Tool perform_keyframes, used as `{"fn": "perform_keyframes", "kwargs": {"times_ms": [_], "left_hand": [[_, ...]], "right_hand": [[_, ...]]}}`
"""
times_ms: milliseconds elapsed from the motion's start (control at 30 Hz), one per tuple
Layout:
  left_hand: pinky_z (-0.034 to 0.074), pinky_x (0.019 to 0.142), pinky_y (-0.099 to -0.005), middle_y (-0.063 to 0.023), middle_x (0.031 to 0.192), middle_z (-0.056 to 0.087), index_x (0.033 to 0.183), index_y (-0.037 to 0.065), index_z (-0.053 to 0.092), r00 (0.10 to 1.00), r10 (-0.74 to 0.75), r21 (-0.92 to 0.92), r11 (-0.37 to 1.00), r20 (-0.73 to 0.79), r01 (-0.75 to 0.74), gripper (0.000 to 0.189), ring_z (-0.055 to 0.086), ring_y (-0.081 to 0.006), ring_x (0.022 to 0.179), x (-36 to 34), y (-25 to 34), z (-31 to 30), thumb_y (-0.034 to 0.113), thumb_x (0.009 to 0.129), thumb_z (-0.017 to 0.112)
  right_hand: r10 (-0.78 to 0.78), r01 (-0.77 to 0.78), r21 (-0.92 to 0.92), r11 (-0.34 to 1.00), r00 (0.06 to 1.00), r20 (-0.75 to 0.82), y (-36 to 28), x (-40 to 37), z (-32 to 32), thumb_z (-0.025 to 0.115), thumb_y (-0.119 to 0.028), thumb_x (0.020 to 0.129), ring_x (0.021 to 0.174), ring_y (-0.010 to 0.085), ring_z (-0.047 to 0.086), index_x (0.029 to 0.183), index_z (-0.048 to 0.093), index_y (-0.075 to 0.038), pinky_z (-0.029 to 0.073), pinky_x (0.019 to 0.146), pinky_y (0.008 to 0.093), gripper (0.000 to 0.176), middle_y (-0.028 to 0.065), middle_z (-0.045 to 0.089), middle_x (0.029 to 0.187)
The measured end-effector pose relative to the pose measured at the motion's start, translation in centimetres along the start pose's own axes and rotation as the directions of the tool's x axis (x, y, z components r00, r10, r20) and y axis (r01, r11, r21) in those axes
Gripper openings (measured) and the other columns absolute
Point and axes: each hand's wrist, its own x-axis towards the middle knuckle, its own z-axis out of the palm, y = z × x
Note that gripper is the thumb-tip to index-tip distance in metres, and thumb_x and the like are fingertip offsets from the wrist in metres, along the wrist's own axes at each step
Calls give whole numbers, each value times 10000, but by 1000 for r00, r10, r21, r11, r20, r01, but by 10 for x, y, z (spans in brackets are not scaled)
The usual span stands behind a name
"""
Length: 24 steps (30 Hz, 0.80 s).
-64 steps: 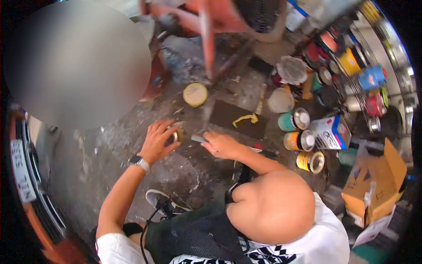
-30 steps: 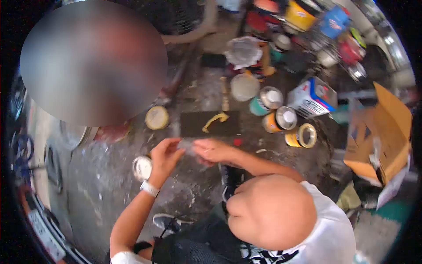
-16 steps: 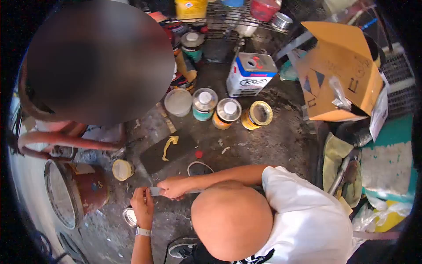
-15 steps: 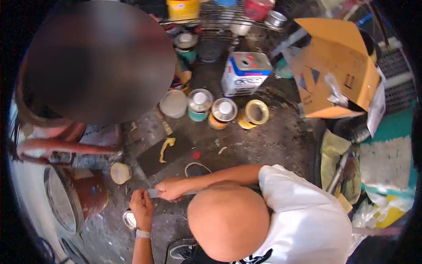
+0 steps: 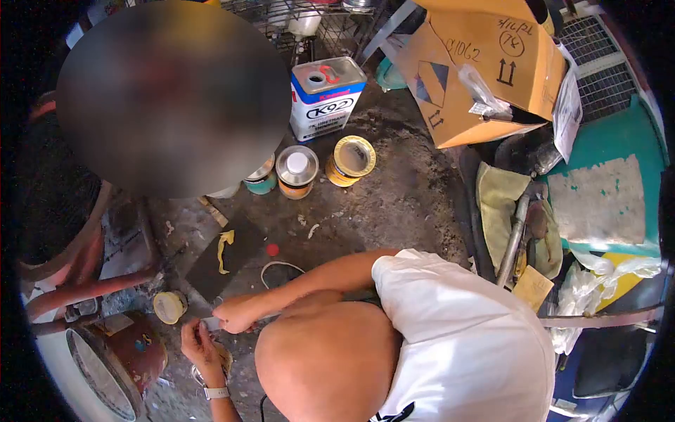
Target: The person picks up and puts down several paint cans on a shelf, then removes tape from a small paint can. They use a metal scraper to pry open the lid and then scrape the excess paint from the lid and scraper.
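Note:
Over the floor at lower left, my right hand (image 5: pixel 239 314) is closed around a thin grey flat strip (image 5: pixel 211 323). My left hand (image 5: pixel 200 343), with a pale watch on its wrist, has its fingers bent at the strip's left end, pinching it. Partly behind my left hand is a small shiny round tin (image 5: pixel 223 357). Just above the hands lies a dark flat sheet (image 5: pixel 207 271) with a crumpled yellow strip (image 5: pixel 224 252) on it. A small yellowish round tub (image 5: pixel 170 307) stands up and left of my left hand.
A K92 can (image 5: pixel 327 102), an orange-banded can (image 5: pixel 296 172) and a yellow tin (image 5: pixel 351 161) stand above. A brown-red bucket (image 5: pixel 133 352) lies tilted at left. A cardboard box (image 5: pixel 485 77) is upper right. A blurred disc covers the upper left.
The view has shifted, so the cans, box and hands appear farther left. The hands remain close together at the grey strip, and more of the right side shows.

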Motion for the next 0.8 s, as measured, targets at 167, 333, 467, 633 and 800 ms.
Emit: {"fn": "perform_keyframes", "kwargs": {"times_ms": [167,333,467,633,800], "left_hand": [[506,571,-320,-108,850,581,998,-25,630,998,-56,-49,997,12,56,98,585,-174,687,-3,2,2,71,993,609],[456,684,-448,-183,864,565,965,-18,597,992,122,192,975,-36,-113,86,566,-355,755,-2,10,5,62,980,566],[454,702,-465,-191,871,557,970,-16,584,987,102,248,966,-124,-69,67,563,-380,784,-1,-4,11,46,972,559],[464,737,-490,-197,889,573,980,15,581,969,129,200,976,-212,-86,48,574,-417,832,4,-10,18,26,940,557],[480,707,-468,-215,857,575,969,5,580,953,65,178,984,-297,-12,33,587,-438,799,15,-5,22,23,941,580]], "right_hand": [[31,-31,-21,999,999,-25,-1,1,3,621,-183,881,952,416,722,1063,718,18,564,781,504,288,277,716,999],[-90,79,-136,987,993,-74,25,27,24,539,-169,947,676,417,707,961,613,81,537,589,521,261,261,669,704],[-182,172,-90,981,977,-114,29,26,28,567,-214,957,753,494,678,959,592,79,511,654,565,294,301,661,761],[-146,113,-208,972,978,-152,21,22,23,582,-227,958,786,522,645,994,559,9,483,651,594,240,305,658,821],[-162,102,-234,967,954,-253,14,18,13,578,-251,985,802,538,627,1005,525,-12,462,651,582,246,305,646,815]]}}
